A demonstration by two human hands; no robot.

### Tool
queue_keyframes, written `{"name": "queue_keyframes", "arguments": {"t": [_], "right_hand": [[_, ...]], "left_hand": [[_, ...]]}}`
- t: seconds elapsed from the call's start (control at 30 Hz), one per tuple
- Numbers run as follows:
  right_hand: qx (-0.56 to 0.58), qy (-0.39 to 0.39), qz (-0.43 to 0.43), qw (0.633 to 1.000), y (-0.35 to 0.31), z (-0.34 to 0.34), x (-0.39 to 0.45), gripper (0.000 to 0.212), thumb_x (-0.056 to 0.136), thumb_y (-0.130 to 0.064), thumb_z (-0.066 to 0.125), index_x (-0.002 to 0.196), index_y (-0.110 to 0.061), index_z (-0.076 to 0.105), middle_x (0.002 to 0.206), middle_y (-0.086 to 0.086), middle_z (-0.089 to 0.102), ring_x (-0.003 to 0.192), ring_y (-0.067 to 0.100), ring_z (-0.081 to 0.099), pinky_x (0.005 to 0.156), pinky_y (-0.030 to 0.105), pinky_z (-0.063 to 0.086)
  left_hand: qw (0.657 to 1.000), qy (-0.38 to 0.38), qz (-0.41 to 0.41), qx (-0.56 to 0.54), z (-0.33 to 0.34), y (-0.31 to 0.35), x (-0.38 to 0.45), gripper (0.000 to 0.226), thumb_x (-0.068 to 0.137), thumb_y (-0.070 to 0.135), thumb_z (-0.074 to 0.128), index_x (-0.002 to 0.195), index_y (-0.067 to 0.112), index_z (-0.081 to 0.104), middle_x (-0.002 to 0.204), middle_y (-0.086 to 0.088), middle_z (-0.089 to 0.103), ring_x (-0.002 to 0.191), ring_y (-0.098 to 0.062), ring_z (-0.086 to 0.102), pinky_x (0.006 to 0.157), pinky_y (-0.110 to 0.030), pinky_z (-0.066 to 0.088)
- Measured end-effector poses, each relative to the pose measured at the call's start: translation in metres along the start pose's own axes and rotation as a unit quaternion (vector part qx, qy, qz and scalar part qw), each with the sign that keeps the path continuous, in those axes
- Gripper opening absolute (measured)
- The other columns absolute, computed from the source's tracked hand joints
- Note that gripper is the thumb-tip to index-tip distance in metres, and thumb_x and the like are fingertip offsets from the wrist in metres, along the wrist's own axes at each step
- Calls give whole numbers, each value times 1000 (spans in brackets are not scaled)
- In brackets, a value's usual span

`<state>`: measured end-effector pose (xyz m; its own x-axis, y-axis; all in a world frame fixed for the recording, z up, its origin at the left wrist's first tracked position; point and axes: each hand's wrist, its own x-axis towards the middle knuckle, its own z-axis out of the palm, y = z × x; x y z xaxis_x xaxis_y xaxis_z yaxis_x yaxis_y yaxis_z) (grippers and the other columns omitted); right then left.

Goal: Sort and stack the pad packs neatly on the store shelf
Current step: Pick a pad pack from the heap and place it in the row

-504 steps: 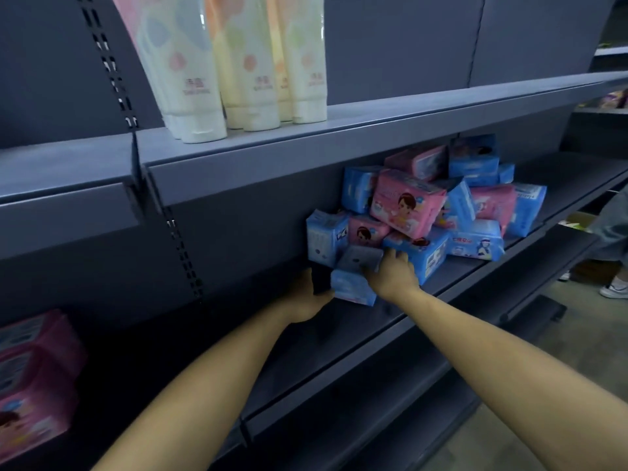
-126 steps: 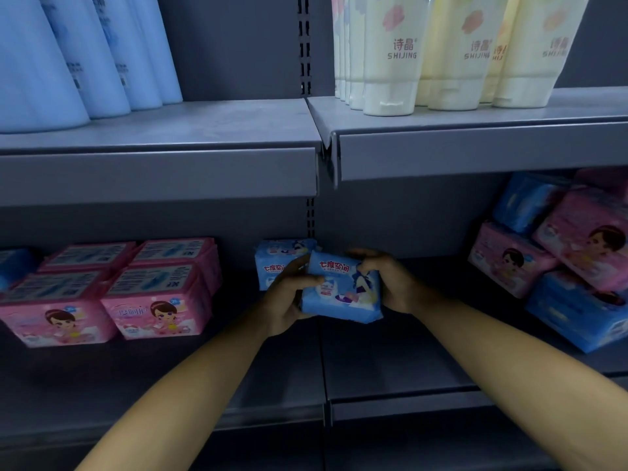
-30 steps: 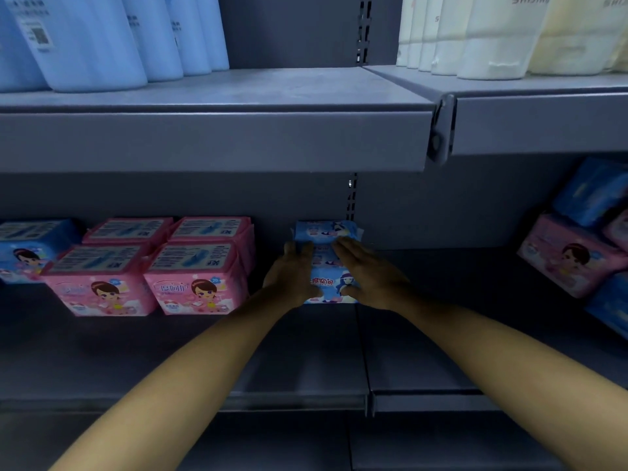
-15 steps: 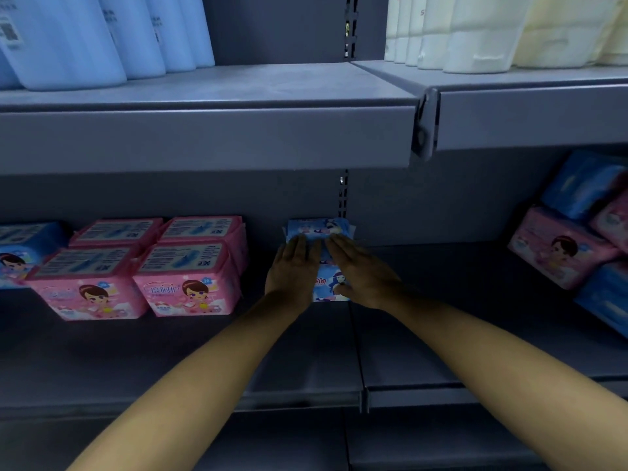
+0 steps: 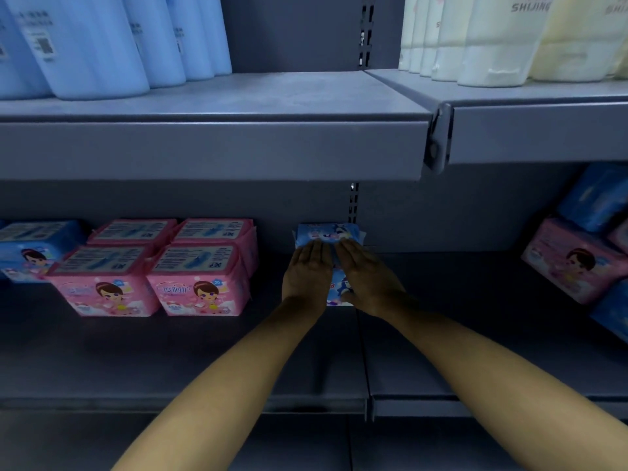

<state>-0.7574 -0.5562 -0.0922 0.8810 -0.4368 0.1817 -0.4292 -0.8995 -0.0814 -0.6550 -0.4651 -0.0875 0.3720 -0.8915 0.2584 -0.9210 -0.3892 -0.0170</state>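
Two blue pad packs sit one behind the other at the middle of the grey shelf (image 5: 441, 334): the rear blue pack (image 5: 328, 232) against the back wall, the front blue pack (image 5: 338, 288) mostly hidden under my hands. My left hand (image 5: 307, 275) and my right hand (image 5: 365, 278) lie side by side, fingers straight, pressing flat on the front pack. To the left stand several pink pad packs (image 5: 195, 283) in neat rows, with a blue pack (image 5: 32, 248) at the far left. An untidy pile of pink and blue packs (image 5: 577, 263) lies at the right.
The upper shelf (image 5: 217, 144) overhangs the packs; blue bottles (image 5: 98, 39) and pale cream tubes (image 5: 503, 35) stand on it. A slotted upright (image 5: 353, 202) runs down the back wall behind the blue packs. A seam (image 5: 365, 368) divides the two shelf boards.
Over the last second my fingers have slid a little further forward and flattened on top of the front blue pack, which has been pushed back against the rear one.
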Motion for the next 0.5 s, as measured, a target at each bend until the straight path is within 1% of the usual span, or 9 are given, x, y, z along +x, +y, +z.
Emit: {"name": "queue_keyframes", "arguments": {"t": [0.23, 0.37, 0.5], "right_hand": [[5, 5, 11, 1000, -2, 2, -1, 99, 85, -31, 68, 151, -6, -2, 160, 10, -1, 147, 21, -2, 118, 29, -1], [13, 3, 13, 1000, -1, 2, 2, 100, 84, -31, 69, 151, -6, -2, 160, 9, 0, 147, 21, -2, 116, 28, -4], [15, 11, 9, 1000, -1, 2, 0, 101, 84, -30, 69, 150, -6, -2, 160, 10, -1, 147, 21, -2, 115, 26, -5]], "left_hand": [[1000, 11, 4, 9, 0, 0, -2, 71, 94, 5, 51, 151, 3, 9, 159, -15, 14, 147, -25, 12, 120, -33, 5], [1000, -1, 8, 16, -2, -2, 1, 70, 94, 5, 51, 151, 2, 10, 158, -15, 16, 147, -26, 13, 121, -34, 6], [1000, -16, 10, 17, -3, -2, -1, 75, 92, 6, 54, 151, 2, 7, 159, -16, 13, 148, -26, 11, 121, -35, 6]]}}
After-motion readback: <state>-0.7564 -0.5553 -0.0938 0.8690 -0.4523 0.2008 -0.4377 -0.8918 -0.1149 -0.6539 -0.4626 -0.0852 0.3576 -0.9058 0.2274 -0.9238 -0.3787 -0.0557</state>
